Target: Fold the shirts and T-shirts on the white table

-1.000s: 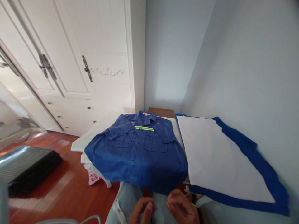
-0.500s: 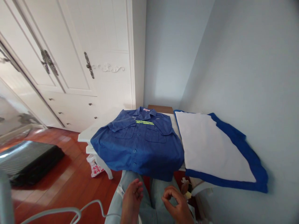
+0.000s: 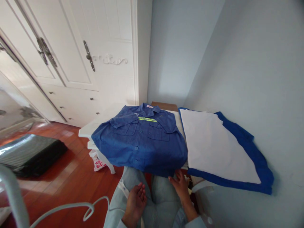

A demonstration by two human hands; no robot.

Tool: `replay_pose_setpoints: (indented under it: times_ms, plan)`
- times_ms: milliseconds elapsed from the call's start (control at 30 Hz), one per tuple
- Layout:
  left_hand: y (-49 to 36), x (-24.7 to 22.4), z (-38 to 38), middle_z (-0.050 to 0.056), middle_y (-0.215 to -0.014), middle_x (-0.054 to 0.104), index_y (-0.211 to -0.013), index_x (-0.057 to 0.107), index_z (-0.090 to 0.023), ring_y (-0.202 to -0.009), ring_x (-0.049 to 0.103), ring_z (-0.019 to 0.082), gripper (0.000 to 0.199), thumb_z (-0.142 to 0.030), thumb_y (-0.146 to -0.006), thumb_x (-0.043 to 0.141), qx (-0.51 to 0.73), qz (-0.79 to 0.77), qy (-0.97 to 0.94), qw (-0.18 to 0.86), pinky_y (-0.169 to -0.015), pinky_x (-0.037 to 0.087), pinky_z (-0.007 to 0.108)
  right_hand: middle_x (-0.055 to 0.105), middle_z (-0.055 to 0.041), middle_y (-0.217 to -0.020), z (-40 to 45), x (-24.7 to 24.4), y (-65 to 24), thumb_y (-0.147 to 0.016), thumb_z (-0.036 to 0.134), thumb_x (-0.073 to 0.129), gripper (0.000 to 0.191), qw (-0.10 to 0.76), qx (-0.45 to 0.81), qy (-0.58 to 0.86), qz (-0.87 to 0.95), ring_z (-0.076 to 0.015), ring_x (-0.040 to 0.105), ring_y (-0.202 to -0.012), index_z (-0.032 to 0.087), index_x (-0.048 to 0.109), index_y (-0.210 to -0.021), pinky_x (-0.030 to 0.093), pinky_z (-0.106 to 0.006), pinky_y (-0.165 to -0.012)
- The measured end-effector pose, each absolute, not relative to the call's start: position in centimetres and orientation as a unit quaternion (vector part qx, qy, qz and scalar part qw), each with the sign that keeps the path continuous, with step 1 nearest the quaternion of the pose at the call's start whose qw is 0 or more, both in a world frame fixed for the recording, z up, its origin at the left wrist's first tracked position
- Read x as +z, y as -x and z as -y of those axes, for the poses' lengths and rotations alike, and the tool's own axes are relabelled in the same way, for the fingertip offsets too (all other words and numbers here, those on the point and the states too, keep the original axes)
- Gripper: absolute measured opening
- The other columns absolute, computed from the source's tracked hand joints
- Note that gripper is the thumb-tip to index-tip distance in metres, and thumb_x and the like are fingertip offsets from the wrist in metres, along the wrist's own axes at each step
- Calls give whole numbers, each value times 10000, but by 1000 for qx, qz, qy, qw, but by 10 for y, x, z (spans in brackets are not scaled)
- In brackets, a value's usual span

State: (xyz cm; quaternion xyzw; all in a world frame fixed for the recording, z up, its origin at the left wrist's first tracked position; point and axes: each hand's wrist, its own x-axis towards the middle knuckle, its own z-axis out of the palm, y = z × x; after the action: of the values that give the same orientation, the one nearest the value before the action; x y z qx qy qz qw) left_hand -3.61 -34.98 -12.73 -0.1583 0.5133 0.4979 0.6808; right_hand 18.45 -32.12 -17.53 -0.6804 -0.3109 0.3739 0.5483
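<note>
A blue short-sleeved work shirt (image 3: 140,142) lies spread front up on a white table (image 3: 88,131), its collar at the far end and a yellow-green reflective stripe across the chest. Its hem hangs over the near edge above my knees. My right hand (image 3: 180,187) is at the hem's right corner, thumb and fingers apart; whether it touches the cloth I cannot tell. Palm up over my left thigh, my left hand (image 3: 136,201) holds nothing, its fingers loosely bent.
Right of the shirt, a white sheet (image 3: 218,145) lies on blue cloth (image 3: 261,164) beside the wall. A pale cable (image 3: 71,205) loops at lower left. A white wardrobe (image 3: 114,31) stands behind; a black bundle (image 3: 38,155) and a plastic bag (image 3: 97,161) are on the floor.
My right hand has moved forward to the shirt's hem, and its fingers have parted from a ring shape. My left hand stays over the thigh. The view has tilted slightly down.
</note>
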Motion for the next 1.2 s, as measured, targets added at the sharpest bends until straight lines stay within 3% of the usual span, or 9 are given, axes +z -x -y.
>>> replay_pose_setpoints:
  times_ms: [133, 333, 433, 600, 667, 767, 933, 1133, 1200]
  plan:
    - [36, -125, 350, 8, -684, 651, -865, 586, -143, -471, 571, 87, 94, -62, -870, 538, 498, -517, 158, 678, -457, 430, 192, 730, -153, -1054, 310, -171, -189, -465, 357, 865, 492, 513, 354, 705, 337, -371, 619, -1161, 193, 673, -887, 470, -434, -961]
    - [35, -128, 349, 6, -704, 657, -887, 591, -140, -490, 584, 89, 74, -98, -897, 531, 487, -527, 146, 681, -483, 435, 203, 740, -75, -745, 330, -148, -184, -501, 409, 905, 333, 485, 487, 638, 347, -360, 664, -1033, 219, 716, -700, 513, -404, -889]
    - [35, -133, 348, 47, -800, 693, -974, 594, -139, -581, 651, 135, 122, -218, -950, 505, 460, -532, 118, 701, -538, 477, 242, 767, -70, -843, 347, -134, -173, -489, 413, 942, 423, 506, 555, 578, 320, -363, 641, -1111, 215, 761, -817, 524, -385, -934]
    - [36, -138, 348, 180, -1037, 711, -1241, 564, -105, -885, 731, 265, 556, -558, -976, 379, 470, -453, 131, 747, -767, 572, 372, 739, -88, -1186, 375, -103, -151, -580, 506, 918, 701, 536, 643, 494, 234, -332, 641, -1183, 207, 704, -1177, 510, -436, -1024]
    - [37, -135, 349, 209, -1145, 694, -1280, 565, -127, -1058, 708, 295, 658, -638, -962, 300, 494, -395, 153, 759, -893, 567, 413, 741, -102, -1178, 383, -92, -146, -587, 551, 903, 723, 528, 676, 472, 204, -338, 666, -1150, 208, 695, -1187, 523, -473, -1000]
    - [41, -125, 349, 161, -1151, 714, -1232, 609, -197, -1162, 673, 290, 590, -632, -959, 319, 526, -356, 184, 750, -977, 550, 435, 767, -119, -1076, 390, -78, -142, -568, 575, 905, 666, 522, 699, 454, 181, -353, 688, -1104, 191, 727, -1083, 534, -497, -974]
    - [61, -120, 344, 68, -932, 766, -1023, 682, -269, -1109, 700, 251, 289, -450, -960, 466, 602, -352, 186, 692, -1018, 541, 409, 781, -119, -974, 397, -67, -141, -577, 527, 920, 601, 525, 718, 423, 173, -356, 695, -1092, 175, 753, -1035, 522, -516, -985]
    - [115, -122, 340, -3, -740, 747, -957, 673, -271, -747, 738, 182, 161, -297, -889, 529, 688, -356, 217, 594, -985, 558, 360, 777, -127, -825, 405, -63, -145, -597, 514, 906, 499, 502, 730, 416, 205, -362, 731, -974, 144, 783, -910, 521, -527, -968]
    - [132, -115, 342, 8, -741, 745, -931, 658, -256, -724, 731, 175, 159, -290, -886, 509, 706, -351, 218, 575, -949, 577, 347, 777, -124, -826, 405, -61, -153, -592, 544, 899, 519, 493, 720, 433, 227, -346, 739, -921, 150, 793, -911, 520, -513, -967]
